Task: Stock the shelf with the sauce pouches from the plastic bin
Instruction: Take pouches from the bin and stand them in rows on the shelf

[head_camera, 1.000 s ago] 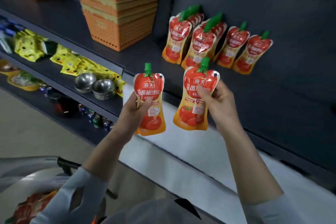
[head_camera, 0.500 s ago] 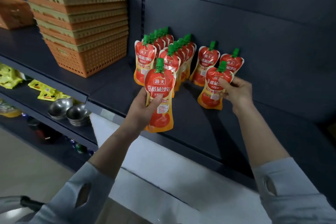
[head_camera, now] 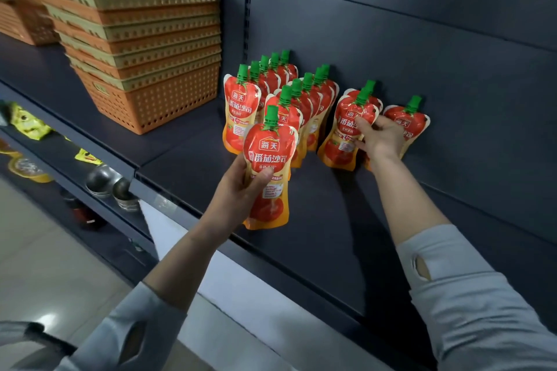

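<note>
Right hand [head_camera: 381, 137] pinched a standing sauce pouch [head_camera: 342, 144], left hand [head_camera: 241, 190] gripped a spare pouch [head_camera: 269, 156]; a sloppy release could've toppled it.

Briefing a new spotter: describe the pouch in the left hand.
On the shelf, right of the stacked orange baskets, stand rows of tomato sauce pouches. The left hand grips one pouch in front of them, alone near the shelf's front edge.

Dark back panel [head_camera: 391, 24], pale, seemingly tiled floor [head_camera: 39, 265]
</note>
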Demonstrator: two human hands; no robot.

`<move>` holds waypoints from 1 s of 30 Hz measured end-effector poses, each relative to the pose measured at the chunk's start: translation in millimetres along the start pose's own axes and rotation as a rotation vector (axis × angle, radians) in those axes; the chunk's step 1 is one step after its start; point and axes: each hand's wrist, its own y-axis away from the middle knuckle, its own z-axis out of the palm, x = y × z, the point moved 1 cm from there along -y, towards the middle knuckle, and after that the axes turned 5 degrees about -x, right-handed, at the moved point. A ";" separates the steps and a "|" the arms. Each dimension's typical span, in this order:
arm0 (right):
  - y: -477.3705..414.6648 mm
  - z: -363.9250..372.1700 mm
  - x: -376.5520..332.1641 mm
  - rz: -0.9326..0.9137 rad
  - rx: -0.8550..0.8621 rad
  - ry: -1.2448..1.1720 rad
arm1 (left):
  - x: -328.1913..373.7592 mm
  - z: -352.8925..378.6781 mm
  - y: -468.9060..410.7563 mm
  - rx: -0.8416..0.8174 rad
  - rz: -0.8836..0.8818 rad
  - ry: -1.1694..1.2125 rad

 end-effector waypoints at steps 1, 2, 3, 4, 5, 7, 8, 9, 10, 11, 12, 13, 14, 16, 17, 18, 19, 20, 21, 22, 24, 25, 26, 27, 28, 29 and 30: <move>-2.5 1.0 1.0 -0.008 0.002 0.014 | -0.2 1.3 -1.7 -0.005 -0.001 0.004; -4.4 1.8 1.9 -0.012 0.006 0.027 | -0.5 2.6 -2.3 -0.009 0.000 0.007; -5.5 2.1 2.4 -0.015 0.009 0.042 | -0.4 4.4 -2.9 -0.014 0.005 0.011; -5.7 1.4 2.4 -0.016 0.011 0.058 | -0.3 6.5 -3.5 -0.018 0.011 0.016; -6.0 0.1 2.7 -0.021 0.013 0.087 | -0.2 8.8 -3.8 -0.023 0.016 0.023; -1.2 -5.2 -0.3 -0.091 0.024 0.231 | -0.7 13.4 -4.5 -0.041 0.020 0.030; 4.9 -9.5 -4.2 -0.154 0.052 0.313 | -0.9 15.6 -4.7 -0.051 0.017 0.027; 13.5 -14.3 -9.3 -0.225 0.099 0.365 | -1.0 18.0 -5.0 -0.063 0.012 0.024; 26.0 -18.6 -16.3 -0.288 0.139 0.377 | -1.5 20.5 -5.1 -0.076 0.005 0.019; 39.6 -21.4 -23.3 -0.344 0.138 0.364 | -2.5 23.5 -5.7 -0.088 -0.003 0.015; 53.6 -22.7 -30.2 -0.378 0.070 0.334 | -3.8 26.7 -6.6 -0.099 -0.012 0.011; 67.9 -22.6 -36.5 -0.370 -0.065 0.291 | -4.8 30.6 -8.3 -0.108 -0.019 0.006; 80.9 -21.4 -41.9 -0.324 -0.238 0.250 | -5.7 34.5 -10.1 -0.115 -0.023 -0.003; 96.6 -20.3 -45.3 -0.237 -0.523 0.216 | -6.6 42.8 -13.8 -0.131 -0.018 -0.015; 99.8 -20.9 -44.9 -0.232 -0.589 0.222 | -7.1 46.9 -15.2 -0.140 -0.015 -0.016; 101.2 -22.3 -43.7 -0.245 -0.613 0.229 | -7.2 51.2 -16.0 -0.152 -0.012 -0.021; 101.5 -24.2 -42.6 -0.251 -0.607 0.225 | -8.0 55.2 -17.1 -0.163 -0.008 -0.033; 100.7 -26.4 -41.3 -0.254 -0.586 0.216 | -9.0 58.6 -18.3 -0.171 -0.004 -0.052; 99.5 -29.3 -40.6 -0.253 -0.557 0.205 | -10.3 61.4 -20.0 -0.172 -0.002 -0.066; 97.9 -32.9 -39.7 -0.264 -0.526 0.197 | -12.5 63.1 -22.1 -0.170 0.001 -0.076; 93.5 -41.9 -38.6 -0.295 -0.440 0.184 | -18.5 64.7 -26.5 -0.154 0.010 -0.094; 90.2 -47.0 -38.2 -0.309 -0.379 0.185 | -21.2 64.9 -27.7 -0.137 0.021 -0.131; 85.0 -52.5 -37.2 -0.319 -0.310 0.195 | -25.0 64.5 -28.5 -0.113 0.031 -0.190; 79.3 -57.4 -36.0 -0.320 -0.240 0.207 | -28.6 64.9 -28.5 -0.096 0.040 -0.254; 73.5 -61.0 -34.7 -0.316 -0.177 0.218 | -31.9 66.2 -28.3 -0.093 0.049 -0.314; 68.2 -62.9 -33.2 -0.304 -0.124 0.230 | -36.1 68.2 -28.5 -0.107 0.052 -0.369; 62.7 -63.4 -30.7 -0.296 -0.082 0.249 | -39.6 71.3 -28.9 -0.130 0.049 -0.416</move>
